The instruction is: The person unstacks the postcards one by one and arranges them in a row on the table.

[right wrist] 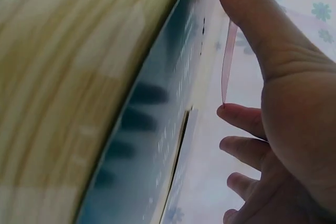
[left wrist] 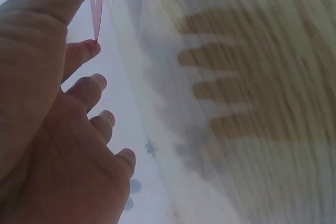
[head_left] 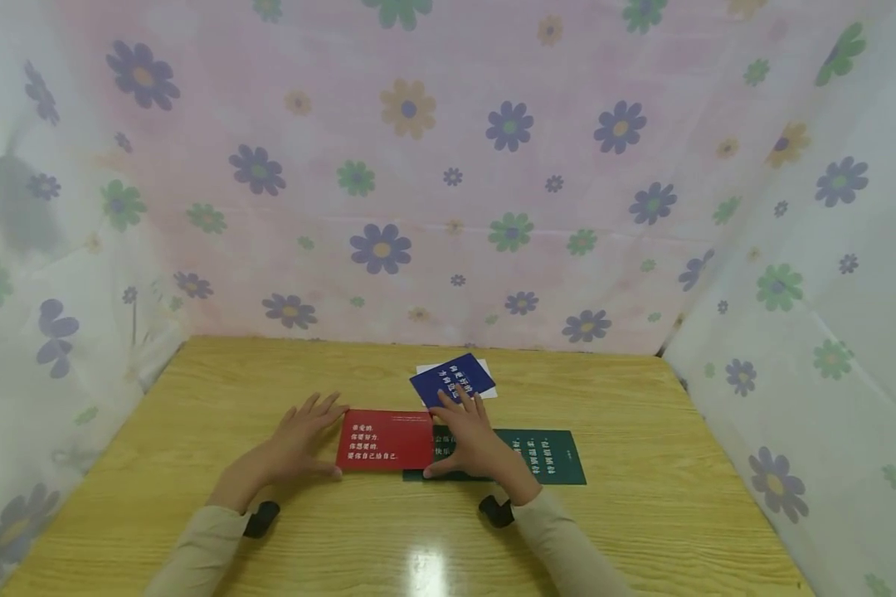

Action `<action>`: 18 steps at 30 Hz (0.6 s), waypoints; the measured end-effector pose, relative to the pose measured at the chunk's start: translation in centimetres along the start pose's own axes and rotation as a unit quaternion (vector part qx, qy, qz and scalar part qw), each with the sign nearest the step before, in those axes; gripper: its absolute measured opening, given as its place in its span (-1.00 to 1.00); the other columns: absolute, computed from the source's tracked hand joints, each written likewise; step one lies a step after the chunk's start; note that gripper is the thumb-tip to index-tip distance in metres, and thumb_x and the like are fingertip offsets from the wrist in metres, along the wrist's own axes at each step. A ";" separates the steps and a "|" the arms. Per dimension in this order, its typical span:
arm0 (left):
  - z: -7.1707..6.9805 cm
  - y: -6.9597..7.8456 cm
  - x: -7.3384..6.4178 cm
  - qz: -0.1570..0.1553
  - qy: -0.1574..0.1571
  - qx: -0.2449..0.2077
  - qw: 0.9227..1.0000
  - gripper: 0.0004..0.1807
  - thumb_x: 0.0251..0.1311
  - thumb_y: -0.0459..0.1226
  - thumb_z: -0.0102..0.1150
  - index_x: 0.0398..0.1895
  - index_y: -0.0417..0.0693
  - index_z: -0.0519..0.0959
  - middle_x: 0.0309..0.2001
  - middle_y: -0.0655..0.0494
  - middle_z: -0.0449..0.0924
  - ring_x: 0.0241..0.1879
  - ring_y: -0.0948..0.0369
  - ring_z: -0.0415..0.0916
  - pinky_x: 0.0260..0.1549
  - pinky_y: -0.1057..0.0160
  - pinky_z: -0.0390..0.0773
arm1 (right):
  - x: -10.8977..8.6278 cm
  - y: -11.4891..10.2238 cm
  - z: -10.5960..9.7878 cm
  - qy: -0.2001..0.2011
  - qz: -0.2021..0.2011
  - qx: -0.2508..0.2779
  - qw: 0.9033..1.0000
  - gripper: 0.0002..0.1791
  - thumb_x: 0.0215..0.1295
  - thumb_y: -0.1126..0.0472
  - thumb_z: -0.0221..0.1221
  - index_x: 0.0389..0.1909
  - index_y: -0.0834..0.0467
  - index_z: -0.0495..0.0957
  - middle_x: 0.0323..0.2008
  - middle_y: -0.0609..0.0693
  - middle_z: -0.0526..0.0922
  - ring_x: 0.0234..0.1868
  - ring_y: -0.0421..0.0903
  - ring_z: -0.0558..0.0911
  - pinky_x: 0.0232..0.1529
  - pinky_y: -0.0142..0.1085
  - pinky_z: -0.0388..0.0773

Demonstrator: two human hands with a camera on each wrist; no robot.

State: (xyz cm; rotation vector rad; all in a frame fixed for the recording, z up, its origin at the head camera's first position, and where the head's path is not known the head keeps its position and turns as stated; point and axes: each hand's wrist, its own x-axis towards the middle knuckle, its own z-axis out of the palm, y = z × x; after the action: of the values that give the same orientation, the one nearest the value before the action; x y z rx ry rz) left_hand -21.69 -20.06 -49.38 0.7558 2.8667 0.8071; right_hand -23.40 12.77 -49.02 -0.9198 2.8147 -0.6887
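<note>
A red card (head_left: 384,439) with white lettering spans the gap between my two hands. My left hand (head_left: 287,444) holds its left side by the corners, thumb at the near one and index finger at the far one. My right hand (head_left: 481,439) grips the right side the same way. Both wrist views show the red card (left wrist: 96,11) nearly edge-on, raised off the table; the remaining fingers are spread. Beneath my right hand lies a long dark green card (right wrist: 142,114), partly hidden by that hand and the red card.
Behind the right hand, a blue card (head_left: 436,385) with white lettering lies askew on a white card (head_left: 489,392). The wooden tabletop (head_left: 642,514) is bounded by flower-patterned cloth (head_left: 448,207) at the back and both sides.
</note>
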 end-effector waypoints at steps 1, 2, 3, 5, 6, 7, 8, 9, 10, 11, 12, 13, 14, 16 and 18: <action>-0.1 -0.2 -0.2 0.000 0.001 -0.002 1.000 0.08 -0.10 -0.03 0.63 0.49 -0.23 0.31 0.55 -0.36 0.07 0.50 -0.45 -0.13 0.34 -0.57 -0.12 | 0.1 -0.1 0.2 0.000 0.000 0.001 1.000 0.05 -0.05 -0.17 0.57 0.42 0.21 0.38 0.56 0.27 0.15 0.61 0.35 -0.10 0.52 0.36 -0.23; -0.1 -0.3 -0.3 0.003 0.003 -0.001 1.000 0.08 -0.11 -0.03 0.63 0.48 -0.23 0.31 0.54 -0.37 0.07 0.49 -0.46 -0.12 0.33 -0.58 -0.10 | 0.2 -0.3 0.3 0.000 0.001 0.000 1.000 0.05 -0.05 -0.17 0.57 0.42 0.21 0.38 0.56 0.26 0.15 0.61 0.34 -0.10 0.53 0.36 -0.21; -0.2 -0.5 -0.4 0.002 0.003 -0.005 1.000 0.08 -0.11 -0.04 0.63 0.48 -0.24 0.31 0.54 -0.37 0.07 0.50 -0.46 -0.12 0.33 -0.58 -0.12 | 0.3 -0.5 0.4 -0.001 0.003 0.002 1.000 0.05 -0.04 -0.17 0.56 0.43 0.21 0.37 0.57 0.25 0.14 0.61 0.33 -0.10 0.53 0.34 -0.21; -0.4 -0.7 -0.7 0.003 0.004 -0.007 1.000 0.08 -0.13 -0.05 0.64 0.47 -0.25 0.32 0.54 -0.39 0.08 0.49 -0.48 -0.11 0.32 -0.60 -0.11 | 0.5 -0.8 0.7 -0.004 0.008 0.007 1.000 0.07 -0.04 -0.17 0.56 0.45 0.21 0.35 0.57 0.24 0.13 0.62 0.30 -0.11 0.55 0.30 -0.18; -0.5 -0.8 -0.8 0.005 0.005 -0.006 1.000 0.08 -0.14 -0.05 0.65 0.46 -0.26 0.33 0.53 -0.40 0.09 0.48 -0.49 -0.10 0.31 -0.61 -0.10 | 0.6 -0.9 0.8 -0.007 0.010 0.009 1.000 0.08 -0.03 -0.17 0.56 0.46 0.21 0.34 0.58 0.23 0.12 0.62 0.29 -0.11 0.56 0.28 -0.17; -0.7 -0.9 -1.0 0.005 0.005 -0.007 1.000 0.08 -0.15 -0.05 0.65 0.46 -0.27 0.33 0.52 -0.41 0.09 0.47 -0.50 -0.10 0.30 -0.61 -0.10 | 0.7 -1.1 1.0 -0.008 0.010 0.009 1.000 0.08 -0.03 -0.18 0.56 0.45 0.21 0.34 0.58 0.22 0.12 0.62 0.28 -0.11 0.56 0.26 -0.15; -0.8 -1.0 -1.1 0.007 0.005 -0.004 1.000 0.09 -0.17 -0.05 0.66 0.45 -0.28 0.34 0.51 -0.43 0.10 0.46 -0.52 -0.08 0.28 -0.62 -0.08 | 0.8 -1.2 1.2 -0.010 0.011 0.011 1.000 0.07 -0.03 -0.18 0.56 0.45 0.20 0.34 0.58 0.22 0.12 0.62 0.27 -0.10 0.57 0.24 -0.13; -0.9 -1.1 -1.2 0.004 0.003 -0.006 1.000 0.09 -0.17 -0.05 0.66 0.45 -0.28 0.34 0.52 -0.42 0.10 0.46 -0.51 -0.09 0.29 -0.62 -0.09 | 1.0 -1.4 1.3 -0.012 0.012 0.012 1.000 0.07 -0.03 -0.18 0.55 0.45 0.20 0.34 0.58 0.21 0.12 0.62 0.27 -0.10 0.57 0.23 -0.12; -1.1 -1.2 -1.4 0.004 0.001 -0.005 1.000 0.09 -0.17 -0.05 0.65 0.45 -0.29 0.34 0.51 -0.43 0.10 0.46 -0.52 -0.09 0.29 -0.62 -0.08 | 1.1 -1.5 1.5 -0.013 0.012 0.011 1.000 0.07 -0.03 -0.19 0.55 0.45 0.20 0.34 0.58 0.21 0.13 0.62 0.26 -0.09 0.57 0.22 -0.11; -1.2 -1.3 -1.5 0.001 -0.002 -0.009 1.000 0.09 -0.16 -0.06 0.65 0.46 -0.29 0.33 0.51 -0.43 0.09 0.46 -0.52 -0.11 0.29 -0.62 -0.10 | 1.2 -1.7 1.6 -0.014 0.012 0.011 1.000 0.07 -0.04 -0.19 0.55 0.45 0.20 0.34 0.58 0.21 0.13 0.62 0.27 -0.08 0.57 0.22 -0.09; -1.3 -1.4 -1.6 0.001 -0.004 -0.008 1.000 0.09 -0.16 -0.06 0.65 0.45 -0.29 0.33 0.51 -0.44 0.09 0.46 -0.53 -0.11 0.28 -0.62 -0.09 | 1.3 -1.8 1.7 -0.014 0.012 0.010 1.000 0.06 -0.04 -0.20 0.55 0.44 0.19 0.35 0.57 0.21 0.14 0.62 0.26 -0.07 0.57 0.21 -0.08; -1.4 -1.5 -1.7 -0.001 -0.007 -0.010 1.000 0.08 -0.15 -0.06 0.65 0.46 -0.29 0.33 0.51 -0.45 0.08 0.46 -0.53 -0.12 0.29 -0.62 -0.11 | 1.5 -2.0 1.9 -0.015 0.013 0.009 1.000 0.06 -0.04 -0.20 0.56 0.43 0.18 0.36 0.57 0.21 0.15 0.62 0.26 -0.06 0.57 0.21 -0.06; -1.6 -1.6 -1.8 -0.002 -0.010 -0.012 1.000 0.08 -0.14 -0.07 0.64 0.46 -0.29 0.33 0.51 -0.45 0.08 0.46 -0.53 -0.13 0.29 -0.62 -0.11 | 1.6 -2.1 2.0 -0.016 0.015 0.007 1.000 0.06 -0.05 -0.20 0.55 0.43 0.18 0.36 0.57 0.21 0.15 0.62 0.26 -0.06 0.57 0.20 -0.06; -1.8 -1.8 -2.0 -0.006 -0.014 -0.020 1.000 0.06 -0.12 -0.09 0.64 0.46 -0.30 0.32 0.51 -0.45 0.06 0.46 -0.53 -0.16 0.30 -0.62 -0.14 | 1.8 -2.4 2.1 -0.017 0.020 0.009 1.000 0.05 -0.05 -0.20 0.56 0.43 0.17 0.37 0.57 0.20 0.16 0.62 0.25 -0.06 0.58 0.18 -0.06; -2.0 -2.0 -2.2 -0.012 -0.019 -0.026 0.999 0.05 -0.11 -0.11 0.63 0.46 -0.30 0.31 0.52 -0.45 0.06 0.47 -0.53 -0.17 0.31 -0.61 -0.15 | 2.1 -2.6 2.3 -0.021 0.023 0.007 0.999 0.04 -0.05 -0.21 0.55 0.42 0.15 0.38 0.57 0.19 0.16 0.63 0.23 -0.07 0.58 0.16 -0.05</action>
State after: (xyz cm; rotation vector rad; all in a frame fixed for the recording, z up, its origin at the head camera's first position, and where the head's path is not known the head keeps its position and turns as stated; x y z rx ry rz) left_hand -21.06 -23.49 -48.80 0.7205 2.8046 0.8511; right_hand -23.15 8.79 -49.79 -0.8542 2.7820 -0.6737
